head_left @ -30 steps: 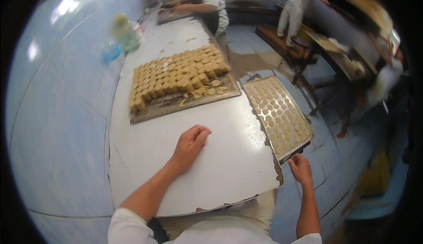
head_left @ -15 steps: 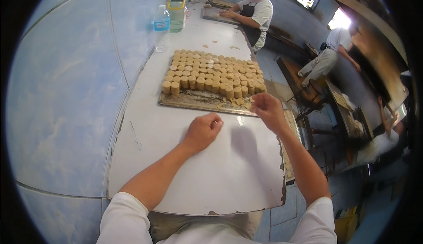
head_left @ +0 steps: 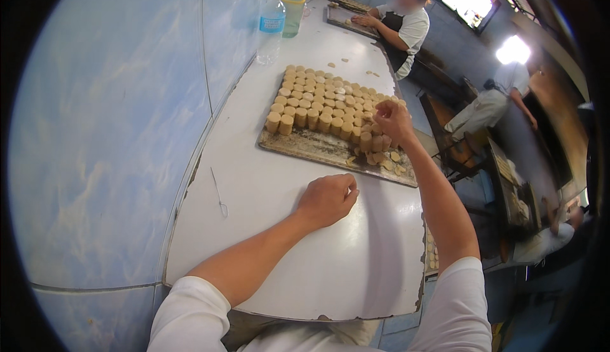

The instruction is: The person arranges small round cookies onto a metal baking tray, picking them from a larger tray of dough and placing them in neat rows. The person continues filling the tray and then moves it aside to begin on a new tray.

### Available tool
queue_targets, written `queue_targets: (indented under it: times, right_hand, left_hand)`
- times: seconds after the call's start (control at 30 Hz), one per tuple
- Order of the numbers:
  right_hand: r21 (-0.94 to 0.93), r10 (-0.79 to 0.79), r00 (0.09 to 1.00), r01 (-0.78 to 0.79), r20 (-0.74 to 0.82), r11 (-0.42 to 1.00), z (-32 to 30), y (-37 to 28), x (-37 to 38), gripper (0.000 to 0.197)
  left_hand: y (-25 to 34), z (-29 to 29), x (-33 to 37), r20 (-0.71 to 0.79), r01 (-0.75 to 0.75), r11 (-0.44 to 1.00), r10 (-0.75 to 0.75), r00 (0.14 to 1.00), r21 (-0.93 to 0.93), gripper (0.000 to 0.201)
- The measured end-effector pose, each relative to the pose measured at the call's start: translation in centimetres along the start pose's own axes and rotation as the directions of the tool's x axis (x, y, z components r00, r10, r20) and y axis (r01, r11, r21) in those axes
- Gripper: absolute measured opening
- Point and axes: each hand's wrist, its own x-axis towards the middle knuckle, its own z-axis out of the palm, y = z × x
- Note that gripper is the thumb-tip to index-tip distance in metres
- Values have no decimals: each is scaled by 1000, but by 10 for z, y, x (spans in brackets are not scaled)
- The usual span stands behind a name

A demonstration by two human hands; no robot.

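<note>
Two hands in view on the white table (head_left: 267, 180). Left hand (head_left: 327, 198) rests on the bare tabletop as a loose fist, fingers curled in, nothing visible inside them; same spot and same pose as half a second ago.

Right hand (head_left: 394, 118) is at the near right corner of the biscuit stacks (head_left: 324, 104), fingers closed down over the top of the outermost stacks. Whether they actually pinch a stack or only press on it cannot be told, since the fingertips are hidden behind the hand. Half a second ago this hand was already at that corner; a full second ago it was low at the right table edge, beside a perforated tray of flat rounds that is now almost out of view.

Stacks stand upright in close rows on a worn baking tray (head_left: 305, 145), which lies just beyond the left hand's fingers. A few loose flat biscuits (head_left: 394, 161) lie on the tray directly below the right hand's fingers.

View has tilted up and rightward slightly since the earlier frame; tray and stacks have not shifted on the table.

Far beyond the fingers: a clear water bottle (head_left: 271, 28) and a yellow-lidded jug (head_left: 294, 4) against the blue wall, and another person (head_left: 406, 25) working at a second tray.
</note>
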Motion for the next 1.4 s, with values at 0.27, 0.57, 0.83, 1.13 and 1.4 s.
queue_targets:
  times: [0.27,0.57,0.83,1.13,1.4]
  right_hand:
    - [-317,-50,989,92,136,944,9,-27,15,23]
    - [-73,16,999,-13,39,997,16,-16,13,21]
    - [107,-61,997,56,38,993,2,-42,20,24]
    - [-40,-311,948,314,71,949,35,-61,-106,20]
    - [-117,-269,963,266,-15,957,35,-36,-130,9]
  left_hand:
    - [1,-3,0,22,-11,1000,11,1000,24,20]
    - [0,-1,0,16,-42,998,41,999,43,20]
    - [-4,0,0,-18,-75,997,75,997,14,21]
    - [-1,3,0,-18,-58,997,59,998,55,19]
    - [1,1,0,5,-23,999,23,1000,47,16]
